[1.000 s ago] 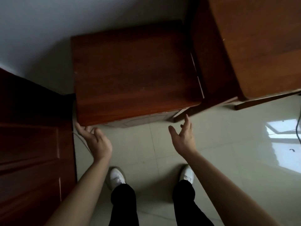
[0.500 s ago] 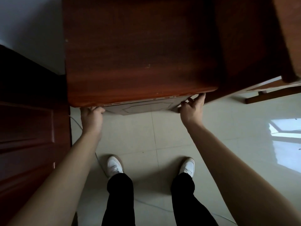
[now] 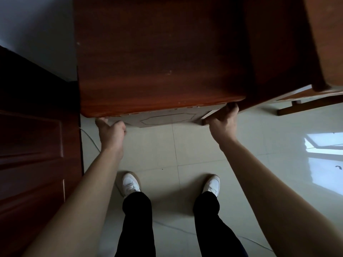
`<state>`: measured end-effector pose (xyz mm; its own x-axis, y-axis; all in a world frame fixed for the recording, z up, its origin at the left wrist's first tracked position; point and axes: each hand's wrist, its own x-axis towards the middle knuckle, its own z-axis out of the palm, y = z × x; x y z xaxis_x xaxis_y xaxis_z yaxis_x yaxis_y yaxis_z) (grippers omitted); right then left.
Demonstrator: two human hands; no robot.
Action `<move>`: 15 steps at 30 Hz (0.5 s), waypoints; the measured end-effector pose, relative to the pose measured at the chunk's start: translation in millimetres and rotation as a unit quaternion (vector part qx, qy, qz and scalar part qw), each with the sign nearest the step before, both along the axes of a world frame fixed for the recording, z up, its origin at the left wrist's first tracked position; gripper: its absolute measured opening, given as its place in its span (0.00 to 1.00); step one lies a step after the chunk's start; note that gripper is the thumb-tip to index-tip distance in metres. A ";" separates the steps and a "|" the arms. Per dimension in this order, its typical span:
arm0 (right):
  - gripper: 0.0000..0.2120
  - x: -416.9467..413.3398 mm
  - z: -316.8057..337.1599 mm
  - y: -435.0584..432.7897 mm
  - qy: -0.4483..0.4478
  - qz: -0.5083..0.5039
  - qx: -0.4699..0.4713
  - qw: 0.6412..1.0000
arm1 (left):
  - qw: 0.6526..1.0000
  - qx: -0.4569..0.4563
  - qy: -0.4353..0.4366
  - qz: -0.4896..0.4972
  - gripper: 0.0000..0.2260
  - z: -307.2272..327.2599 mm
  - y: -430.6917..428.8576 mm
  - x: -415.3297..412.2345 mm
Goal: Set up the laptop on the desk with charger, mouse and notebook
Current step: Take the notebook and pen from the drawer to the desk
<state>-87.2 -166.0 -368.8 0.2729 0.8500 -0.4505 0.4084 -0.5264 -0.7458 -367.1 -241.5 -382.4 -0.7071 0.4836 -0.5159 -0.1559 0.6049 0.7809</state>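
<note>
**Both hands gripping near edge of wooden cabinet**

Nearest: two legs in black trousers [image 3: 138,225], white shoes [image 3: 130,184] planted on pale tiled floor [image 3: 167,154]. Thin cable [image 3: 91,140] runs along the floor at left, beside a dark wooden door [image 3: 33,154]. Window reflection [image 3: 324,145] on the tiles at right.

Bare forearms reach forward from both bottom corners. Left hand [image 3: 111,132] is at the near left corner of the cabinet [image 3: 159,62]; fingers [image 3: 101,120] curl up under the overhanging top, clamped on the edge. Right hand [image 3: 223,121] is at the near right corner, fingers [image 3: 233,106] wrapped under and around the top's edge, also clamped on it. Fingertips of both hands partly hidden beneath the overhang.

Cabinet: reddish-brown worktop, bare surface, pale front panel with a carved outline showing just below the top between the hands. It stands against a grey wall [image 3: 37,34] at far left.

Right of the cabinet, just beside it: the desk [image 3: 326,34], same wood, only its left part in frame, with a foot rail [image 3: 306,106] on the floor. Laptop, charger, mouse and notebook not in view.
</note>
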 end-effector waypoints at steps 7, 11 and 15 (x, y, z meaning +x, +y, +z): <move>0.38 11.0 7.4 -49.2 -0.028 0.001 -0.035 0.999 | 0.997 -0.069 0.018 -0.026 0.30 6.2 -49.4 21.5; 0.37 14.7 5.8 -81.1 -0.010 -0.016 -0.047 0.999 | 0.998 -0.067 -0.011 -0.014 0.27 12.1 -71.4 30.7; 0.28 13.0 5.4 -75.4 0.151 -0.079 -0.110 0.979 | 0.971 -0.025 -0.233 0.047 0.19 16.6 -71.9 34.4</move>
